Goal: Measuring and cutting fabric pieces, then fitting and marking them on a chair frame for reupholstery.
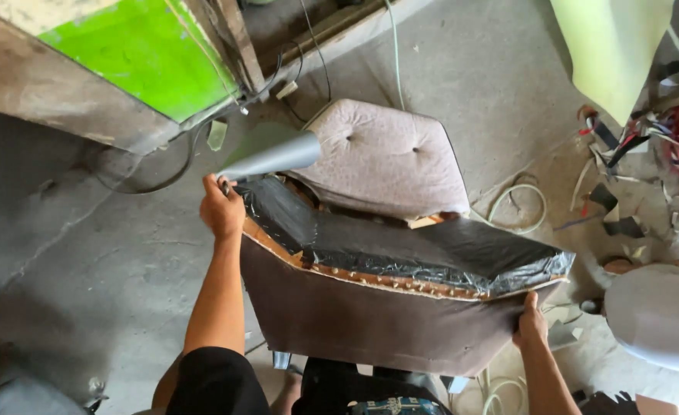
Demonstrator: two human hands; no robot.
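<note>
Grey cracked concrete floor [109, 261] fills most of the view. On it, centre frame, stands a brown fabric-covered upholstered seat panel [378, 319], held upright on edge, its underside lined with crinkled black plastic sheet [424, 250] (shiny, creased, running along the top edge over a strip of bare wood with a row of tacks). Behind it lies a pale pinkish tufted cushion panel [385, 157] with 2 visible buttons, flat on the floor and touching the brown panel's far side.

Upper left: a worn wooden board with a bright green painted face [144, 50], tilted, dark cables trailing below it. Upper right: a pale yellow-green sheet [612, 46] hanging down, and under it a heap of red, black and white fabric scraps [662, 154]. A white cord loop [520, 204] lies on the floor right of the cushion.

Left hand [220, 207] is closed around the left top corner of the brown panel, also pinching a grey fabric flap [274, 150] that sticks up and right from the fist. Right hand [531, 323] grips the panel's right lower corner, fingers hidden behind, thumb on the front face.
</note>
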